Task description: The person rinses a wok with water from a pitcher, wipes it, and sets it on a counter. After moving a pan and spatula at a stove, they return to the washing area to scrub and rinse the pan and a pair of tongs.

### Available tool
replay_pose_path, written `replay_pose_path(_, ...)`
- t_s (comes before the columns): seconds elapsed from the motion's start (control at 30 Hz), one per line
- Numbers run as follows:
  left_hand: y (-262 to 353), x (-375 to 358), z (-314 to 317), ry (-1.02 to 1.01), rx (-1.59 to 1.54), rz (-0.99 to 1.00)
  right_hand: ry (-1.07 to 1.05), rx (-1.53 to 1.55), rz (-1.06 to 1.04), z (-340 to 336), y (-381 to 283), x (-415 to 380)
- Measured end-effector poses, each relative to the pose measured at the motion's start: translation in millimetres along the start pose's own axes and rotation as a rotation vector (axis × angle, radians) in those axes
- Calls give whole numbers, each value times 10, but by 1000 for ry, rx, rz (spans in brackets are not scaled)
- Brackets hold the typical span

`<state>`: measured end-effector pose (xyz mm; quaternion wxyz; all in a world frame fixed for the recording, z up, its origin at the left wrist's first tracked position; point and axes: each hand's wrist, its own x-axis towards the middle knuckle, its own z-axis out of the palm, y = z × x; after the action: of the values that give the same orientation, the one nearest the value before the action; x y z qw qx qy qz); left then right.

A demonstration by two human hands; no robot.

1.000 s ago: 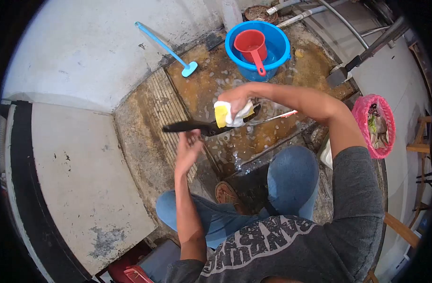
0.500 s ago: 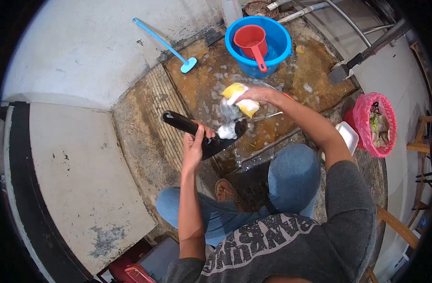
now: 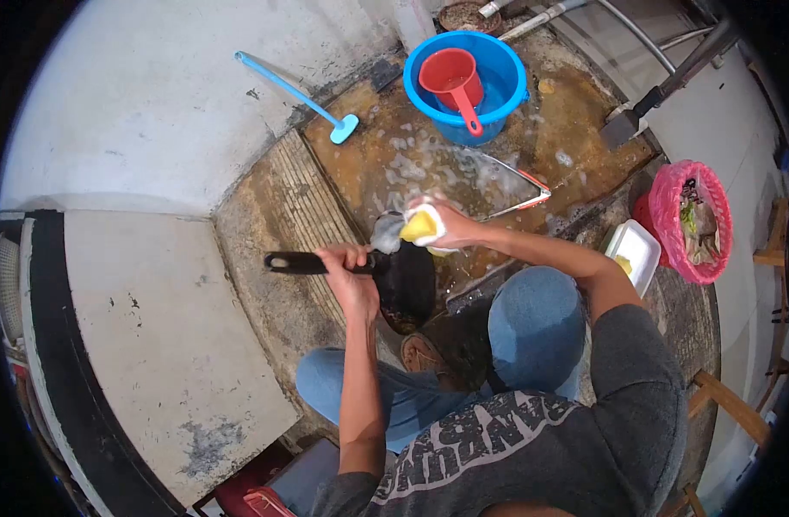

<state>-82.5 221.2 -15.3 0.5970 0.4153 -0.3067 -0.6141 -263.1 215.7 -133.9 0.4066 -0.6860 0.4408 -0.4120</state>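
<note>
My left hand (image 3: pixel 350 277) is wrapped round the black handle of a frying pan (image 3: pixel 409 289). The pan is tilted, and its dark underside faces me. A foamy yellow sponge (image 3: pixel 419 227) is gripped in my right hand (image 3: pixel 453 226), at the pan's far edge. White suds cover part of the sponge and my fingers. Beyond my right hand, metal tongs (image 3: pixel 532 200) with orange-red parts lie on the wet, soapy floor (image 3: pixel 373 172).
A blue basin (image 3: pixel 521 77) with a red dipper (image 3: pixel 455 77) in it stands at the back. A blue long-handled brush (image 3: pixel 300 93) leans on the wall. To the right are a white tray (image 3: pixel 643 257) and a bin with a pink bag (image 3: pixel 667 215). A pale slab (image 3: pixel 162 345) lies left.
The pan has turned, so its handle now points left and its underside shows. My right hand has moved slightly toward me and left with the sponge. The tongs are more exposed.
</note>
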Motion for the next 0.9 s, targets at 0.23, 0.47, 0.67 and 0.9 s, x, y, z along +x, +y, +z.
replay_pose_path(0.23,-49,91,-101,21,-57,-39,51,489,439,-12,120,-24)
replay_pose_path(0.47,-142,194,-20,-21,-85,-80,133,-275,-355,-69,-290,139)
replay_pose_path(0.67,43,276,-151,-69,-304,-16,42,918,699,-417,275,88)
replay_pose_path(0.9,9,375,-109,-173,-246,-41,172,146,-18,-230,-200,324)
